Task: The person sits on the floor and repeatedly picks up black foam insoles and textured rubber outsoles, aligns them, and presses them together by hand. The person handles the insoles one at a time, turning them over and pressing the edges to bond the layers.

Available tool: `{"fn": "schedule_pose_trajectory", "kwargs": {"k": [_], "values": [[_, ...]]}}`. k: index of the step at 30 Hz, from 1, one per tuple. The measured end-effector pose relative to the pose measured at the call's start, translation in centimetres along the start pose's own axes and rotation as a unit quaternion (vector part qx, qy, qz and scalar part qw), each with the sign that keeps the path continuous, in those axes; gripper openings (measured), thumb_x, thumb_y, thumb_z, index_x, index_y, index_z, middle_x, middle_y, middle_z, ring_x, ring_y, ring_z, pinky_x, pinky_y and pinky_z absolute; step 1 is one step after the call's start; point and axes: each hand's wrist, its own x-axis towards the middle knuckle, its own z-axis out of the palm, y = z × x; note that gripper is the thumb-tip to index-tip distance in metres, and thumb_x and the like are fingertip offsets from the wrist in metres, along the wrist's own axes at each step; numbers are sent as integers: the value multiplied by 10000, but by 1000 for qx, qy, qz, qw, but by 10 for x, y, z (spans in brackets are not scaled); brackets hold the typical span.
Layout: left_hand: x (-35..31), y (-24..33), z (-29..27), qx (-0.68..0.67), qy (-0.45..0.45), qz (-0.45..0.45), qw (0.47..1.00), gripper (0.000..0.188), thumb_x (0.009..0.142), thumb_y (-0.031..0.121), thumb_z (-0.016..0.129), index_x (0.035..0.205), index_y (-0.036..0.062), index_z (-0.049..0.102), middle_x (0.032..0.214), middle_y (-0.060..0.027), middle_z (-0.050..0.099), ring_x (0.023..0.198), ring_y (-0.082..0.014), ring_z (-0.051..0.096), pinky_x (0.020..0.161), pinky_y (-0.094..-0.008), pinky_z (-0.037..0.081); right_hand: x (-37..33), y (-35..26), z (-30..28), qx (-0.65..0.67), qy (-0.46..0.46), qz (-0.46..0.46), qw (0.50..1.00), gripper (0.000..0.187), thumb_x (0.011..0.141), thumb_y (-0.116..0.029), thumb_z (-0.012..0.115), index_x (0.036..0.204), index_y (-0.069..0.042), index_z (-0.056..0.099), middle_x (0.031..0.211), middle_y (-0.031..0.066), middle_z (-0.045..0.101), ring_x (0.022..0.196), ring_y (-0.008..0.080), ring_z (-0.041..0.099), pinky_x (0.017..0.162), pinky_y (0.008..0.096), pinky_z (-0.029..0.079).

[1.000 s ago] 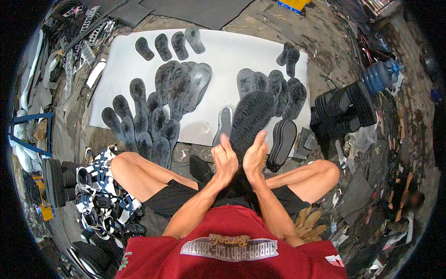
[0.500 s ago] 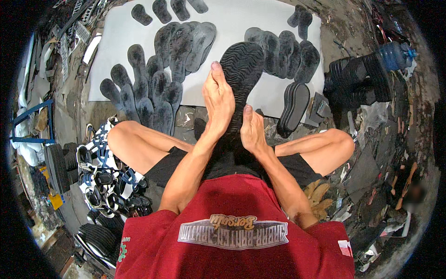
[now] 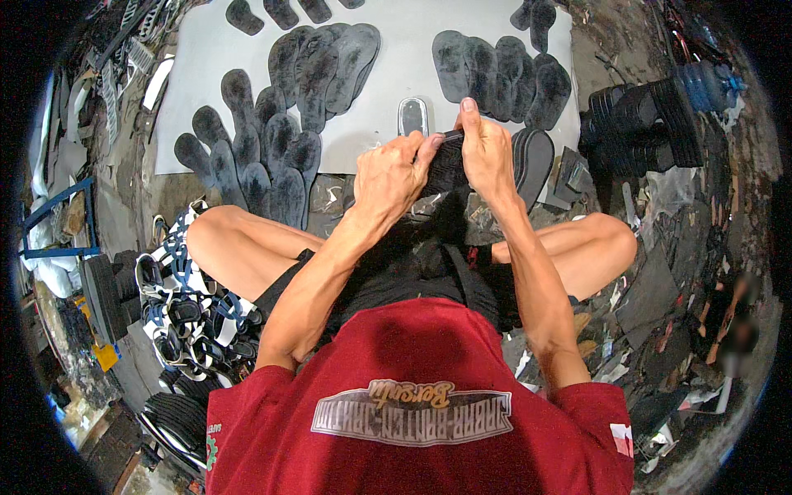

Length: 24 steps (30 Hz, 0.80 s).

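Note:
Between my two hands, above my crossed legs, is a black shoe sole point(image 3: 446, 167) with a ridged tread. It is tipped so that its upper edge faces me, and its lower part is lost in shadow. My left hand point(image 3: 394, 175) pinches that edge from the left with bent fingers. At the other side my right hand point(image 3: 490, 162) grips it, thumb pointing up. Just beyond them, on the white board point(image 3: 367, 148), lies a rounded grey piece with a pale rim point(image 3: 414, 115).
Dark sole-shaped pieces lie on the board at left point(image 3: 239, 99) and right point(image 3: 511, 70). A stack of black soles point(image 3: 534, 165) sits by its right edge. Strappy sandals point(image 3: 186, 309) are heaped left of my knee. Farther right are black stacked soles point(image 3: 639, 124) and a blue bottle point(image 3: 709, 87).
The sole has swung from upright, tread showing, to nearly edge-on and lower. My right hand has moved up and right to its upper edge; my left hand has closed on that edge. The rimmed piece now shows.

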Motion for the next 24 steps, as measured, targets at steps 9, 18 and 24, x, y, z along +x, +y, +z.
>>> {"fn": "schedule_pose_trajectory", "kwargs": {"k": [9,18,24], "values": [[3,22,38,-41,54,-53,996,533,1158,396,412,938,30,730,834,-248,722,804,-513,700,750,-609,545,-37,15,23,-34,20,27,999,637,1164,-414,437,820,31,735,723,320,638,688,534,643,677,599,490],[45,-10,59,-676,86,-410,607,635,1151,568,414,961,37,705,786,-74,681,591,-204,608,583,-406,509,-88,23,-13,232,-219,-55,946,960,1055,-443,711,1711,-23,150,1642,243,416,1471,354,479,1185,461,450],[34,-19,118,-572,13,-303,762,476,1150,451,496,1203,10,668,1118,-84,696,928,-156,638,833,-343,542,-85,71,-15,66,89,39,993,684,1043,-248,720,1642,-87,432,1502,203,590,1287,371,599,1138,467,456]]}}
